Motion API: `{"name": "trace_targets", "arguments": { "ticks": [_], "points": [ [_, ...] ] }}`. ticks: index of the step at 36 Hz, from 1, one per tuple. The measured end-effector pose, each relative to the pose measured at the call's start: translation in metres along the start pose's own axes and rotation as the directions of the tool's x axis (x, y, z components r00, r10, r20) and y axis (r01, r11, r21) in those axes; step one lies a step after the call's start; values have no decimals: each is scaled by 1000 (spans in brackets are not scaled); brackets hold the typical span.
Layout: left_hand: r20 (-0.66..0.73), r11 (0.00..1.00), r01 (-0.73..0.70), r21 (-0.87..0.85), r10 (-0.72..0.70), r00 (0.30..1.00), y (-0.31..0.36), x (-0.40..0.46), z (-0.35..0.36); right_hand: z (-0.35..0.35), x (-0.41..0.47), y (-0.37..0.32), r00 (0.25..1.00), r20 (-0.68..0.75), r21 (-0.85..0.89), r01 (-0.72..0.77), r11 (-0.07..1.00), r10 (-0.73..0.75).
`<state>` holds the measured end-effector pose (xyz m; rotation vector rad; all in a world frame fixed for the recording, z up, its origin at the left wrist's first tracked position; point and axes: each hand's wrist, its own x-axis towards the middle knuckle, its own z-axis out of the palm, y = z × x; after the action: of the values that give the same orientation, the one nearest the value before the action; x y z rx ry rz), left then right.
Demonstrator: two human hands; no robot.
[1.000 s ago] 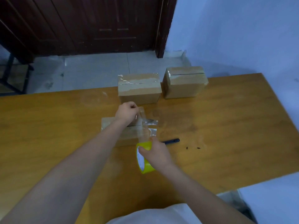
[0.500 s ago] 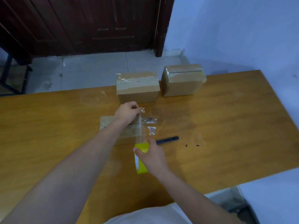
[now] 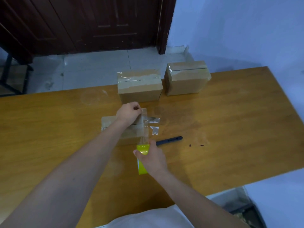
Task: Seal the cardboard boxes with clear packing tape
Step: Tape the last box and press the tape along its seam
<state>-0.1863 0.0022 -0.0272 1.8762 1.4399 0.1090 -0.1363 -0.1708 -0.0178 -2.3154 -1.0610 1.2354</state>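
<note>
A flat cardboard box (image 3: 109, 125) lies in the middle of the wooden table (image 3: 230, 129), partly hidden by my left forearm. My left hand (image 3: 129, 112) pinches the free end of a clear tape strip (image 3: 144, 127) at the box's far edge. The strip runs back across the box's right end to a yellow tape roll (image 3: 142, 149). My right hand (image 3: 152, 157) grips that roll just in front of the box. Loose clear tape ends stick out at the box's right side.
Two taped cardboard boxes stand at the table's far edge, one centre (image 3: 139, 88) and one right (image 3: 186, 79). A dark cutter or pen (image 3: 169, 139) lies right of the roll. Small dark specks (image 3: 196, 145) dot the table. Beyond are a tiled floor and dark door.
My right hand with the roll has shifted slightly away from me, toward the box, so the strip is shorter. My left hand keeps its pinch at the far edge.
</note>
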Motion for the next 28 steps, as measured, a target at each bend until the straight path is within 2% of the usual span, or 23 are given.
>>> {"name": "trace_targets", "arguments": {
  "ticks": [7, 15, 23, 28],
  "points": [
    [60, 1000, 21, 11, -22, 998, -5, 2, 0, 6, 5, 5, 1000, 8, -43, -10, 999, 11],
    [-28, 978, 46, 205, -41, 999, -1, 5, 10, 5, 6, 6, 1000, 23, -54, -13, 998, 14],
    [-20, 959, 146, 244, -146, 989, 2, 11, 15, 1, 6, 5, 996, 66, -11, -54, 998, 55],
    [13, 907, 273, 320, -292, 956, 4, 19, 17, 1, 6, 8, 995, 79, -4, -52, 999, 52]
  ]
}}
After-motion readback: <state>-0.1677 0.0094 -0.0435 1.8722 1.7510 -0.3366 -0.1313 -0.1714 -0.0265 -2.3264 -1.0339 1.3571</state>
